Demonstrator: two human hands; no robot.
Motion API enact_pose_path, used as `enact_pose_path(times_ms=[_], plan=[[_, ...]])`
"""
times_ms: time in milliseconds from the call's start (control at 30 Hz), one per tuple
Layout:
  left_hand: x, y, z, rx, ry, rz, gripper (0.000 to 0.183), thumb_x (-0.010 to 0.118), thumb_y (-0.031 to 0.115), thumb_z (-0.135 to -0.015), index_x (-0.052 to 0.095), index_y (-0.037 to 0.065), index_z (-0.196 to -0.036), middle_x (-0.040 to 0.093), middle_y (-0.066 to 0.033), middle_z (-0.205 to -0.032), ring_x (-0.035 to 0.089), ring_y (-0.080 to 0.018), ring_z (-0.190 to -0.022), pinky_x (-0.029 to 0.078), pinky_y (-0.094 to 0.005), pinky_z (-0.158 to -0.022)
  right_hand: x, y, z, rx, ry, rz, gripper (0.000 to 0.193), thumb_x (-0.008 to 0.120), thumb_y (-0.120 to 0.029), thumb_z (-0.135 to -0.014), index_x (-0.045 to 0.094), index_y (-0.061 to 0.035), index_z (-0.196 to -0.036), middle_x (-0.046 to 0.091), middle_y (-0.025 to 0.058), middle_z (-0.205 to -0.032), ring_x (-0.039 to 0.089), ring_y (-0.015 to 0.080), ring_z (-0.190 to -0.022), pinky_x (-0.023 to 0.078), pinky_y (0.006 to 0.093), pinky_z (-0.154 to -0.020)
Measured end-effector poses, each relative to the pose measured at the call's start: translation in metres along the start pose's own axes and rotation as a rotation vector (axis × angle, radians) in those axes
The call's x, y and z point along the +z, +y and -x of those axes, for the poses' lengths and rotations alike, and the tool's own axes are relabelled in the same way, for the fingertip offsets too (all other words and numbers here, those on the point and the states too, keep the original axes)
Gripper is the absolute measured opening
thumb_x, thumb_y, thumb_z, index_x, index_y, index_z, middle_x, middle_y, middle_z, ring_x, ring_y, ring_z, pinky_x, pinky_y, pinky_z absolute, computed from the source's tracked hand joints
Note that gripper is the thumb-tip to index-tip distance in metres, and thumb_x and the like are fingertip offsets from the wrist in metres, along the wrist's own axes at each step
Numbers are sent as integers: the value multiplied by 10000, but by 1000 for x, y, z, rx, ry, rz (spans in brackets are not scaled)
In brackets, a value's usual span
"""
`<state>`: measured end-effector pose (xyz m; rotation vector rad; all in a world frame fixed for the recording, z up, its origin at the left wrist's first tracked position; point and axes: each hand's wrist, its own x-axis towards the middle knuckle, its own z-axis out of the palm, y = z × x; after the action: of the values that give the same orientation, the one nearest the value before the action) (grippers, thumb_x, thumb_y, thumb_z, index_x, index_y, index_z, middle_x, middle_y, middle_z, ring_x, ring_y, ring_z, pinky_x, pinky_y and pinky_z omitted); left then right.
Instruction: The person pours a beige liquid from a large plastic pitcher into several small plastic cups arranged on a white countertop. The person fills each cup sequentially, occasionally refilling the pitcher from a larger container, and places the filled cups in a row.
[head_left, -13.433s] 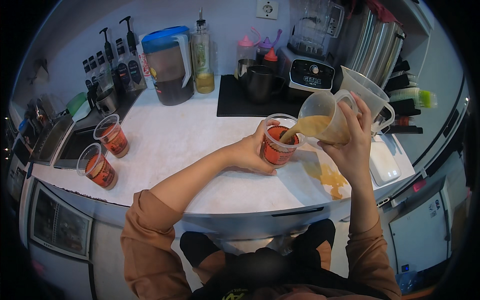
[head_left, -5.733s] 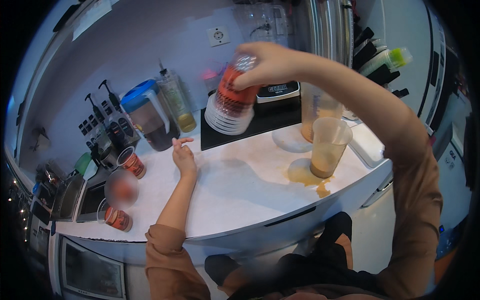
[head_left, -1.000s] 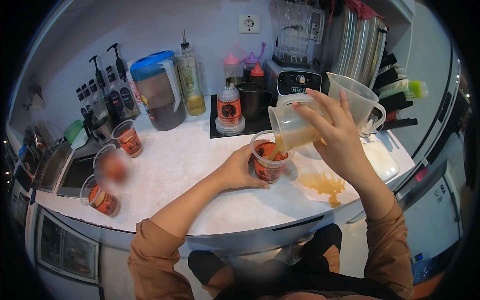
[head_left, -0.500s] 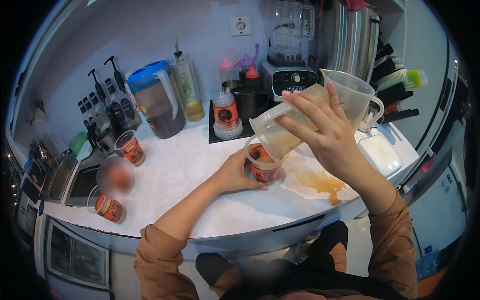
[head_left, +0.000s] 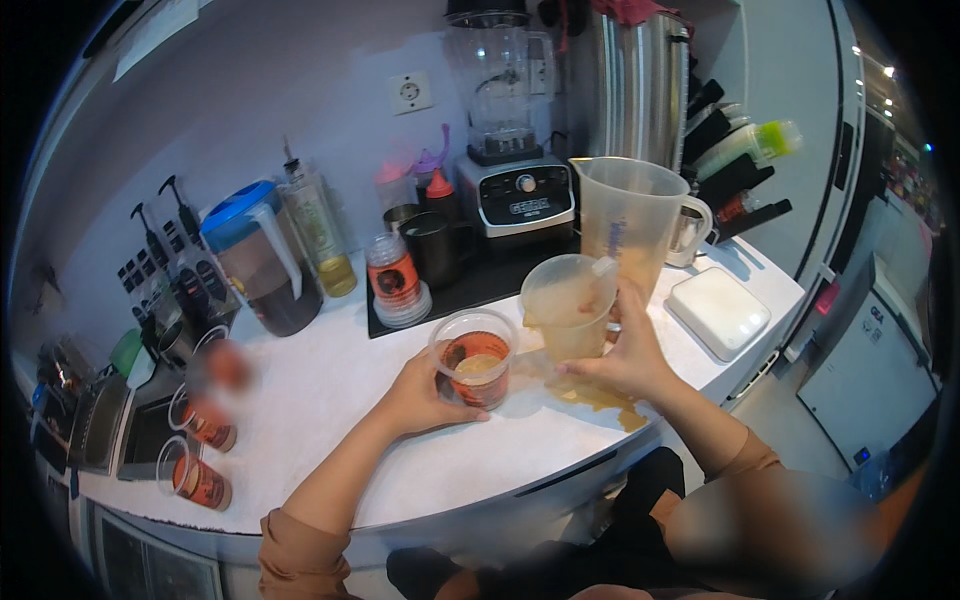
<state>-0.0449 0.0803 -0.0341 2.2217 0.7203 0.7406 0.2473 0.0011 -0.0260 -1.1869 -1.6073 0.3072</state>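
My left hand (head_left: 412, 396) is wrapped round the side of a clear plastic cup (head_left: 492, 386) with an orange and black label. The cup stands upright on the counter, with light brown liquid low inside. To its right, my right hand (head_left: 640, 350) grips a small translucent measuring jug (head_left: 566, 305) by its handle side. That jug is upright, its spout toward the cup, and its walls look cloudy. Whether its base touches the counter I cannot tell. Brown liquid (head_left: 600, 398) lies spilled below the jug and my right hand.
Behind the small jug stands a larger measuring jug (head_left: 632, 215). A white lidded box (head_left: 718, 312) sits at the right. Further back are a blender (head_left: 515, 190), a stack of cups (head_left: 395, 280) and a blue-lidded pitcher (head_left: 265, 260). Several filled cups (head_left: 205, 484) line the left.
The small jug, tipped over the cup before, is now upright and lower, to the cup's right. My left hand still holds the cup. The whole view has shifted and turned.
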Motion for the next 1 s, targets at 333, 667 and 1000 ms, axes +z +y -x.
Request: enact_pose_path(times_ms=[333,667,1000], plan=[[0,5,2,-18,11,58,844,940,258,-542,528,34,-1243,605,-124,-1221,565,-256,-1161,427,-379,-1030,-2,26,10,-101,203,-559,688,777,-205,-805,248,-79,-1226,397,105,-1223,418,195,-1219,413,400,-1013],[-3,-5,5,20,-2,39,902,942,167,-521,501,26,-1294,592,-97,-1237,554,-221,-1164,410,-367,-1046,-60,58,-20,-66,885,-520,255,574,-216,-973,411,-139,-1153,465,22,-1081,501,101,-951,420,264,-790],[-22,-6,13,10,8,31,850,916,211,-547,515,3,-1267,613,-139,-1219,564,-247,-1144,410,-354,-1031,-62,77,33,-124,717,-371,89,521,-133,-993,521,-79,-923,420,-22,-713,371,72,-670,321,227,-632]])
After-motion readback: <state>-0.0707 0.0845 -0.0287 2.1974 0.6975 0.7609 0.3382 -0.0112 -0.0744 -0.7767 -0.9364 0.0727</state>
